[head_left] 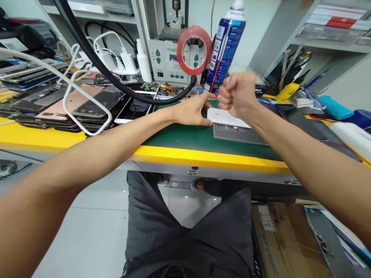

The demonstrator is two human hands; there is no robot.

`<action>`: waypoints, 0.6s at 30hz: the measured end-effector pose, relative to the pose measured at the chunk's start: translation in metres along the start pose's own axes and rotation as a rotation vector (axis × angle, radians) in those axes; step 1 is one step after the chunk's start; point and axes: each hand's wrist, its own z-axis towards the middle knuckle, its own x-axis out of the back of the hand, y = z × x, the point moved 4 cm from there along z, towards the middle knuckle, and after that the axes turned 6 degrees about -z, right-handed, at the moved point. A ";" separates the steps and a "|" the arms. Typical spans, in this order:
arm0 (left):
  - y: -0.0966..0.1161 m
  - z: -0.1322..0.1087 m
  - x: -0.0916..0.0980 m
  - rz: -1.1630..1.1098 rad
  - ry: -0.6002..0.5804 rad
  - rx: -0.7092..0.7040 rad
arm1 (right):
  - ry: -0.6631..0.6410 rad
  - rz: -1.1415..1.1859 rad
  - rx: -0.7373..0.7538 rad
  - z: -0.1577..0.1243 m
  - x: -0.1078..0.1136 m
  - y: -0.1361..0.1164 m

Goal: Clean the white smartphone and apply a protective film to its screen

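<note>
A thin white slab, like a phone's back, lies on a grey perforated pad on the green mat. My left hand rests at the slab's left end, thumb and fingers spread, the thumb tip close to its near corner. Whether it touches the slab is hard to tell. Above the slab's right part my right hand is held up as a tight fist, slightly blurred. Nothing sticks out of the fist. My right wrist hides the slab's right end.
A blue spray can and a red tape roll stand behind the hands, before a grey control unit. A black hose arches over my left arm. Stacked phone screens lie left; a yellow bottle is right.
</note>
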 end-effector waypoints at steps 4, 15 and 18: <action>0.000 -0.001 0.002 0.028 0.030 -0.007 | -0.023 0.087 0.015 0.005 -0.017 0.002; 0.000 -0.003 0.006 0.013 0.021 -0.008 | -0.215 -0.078 -0.037 -0.001 -0.030 0.023; -0.002 -0.003 0.006 -0.002 -0.007 -0.012 | -0.268 -0.076 -0.014 -0.008 -0.025 0.021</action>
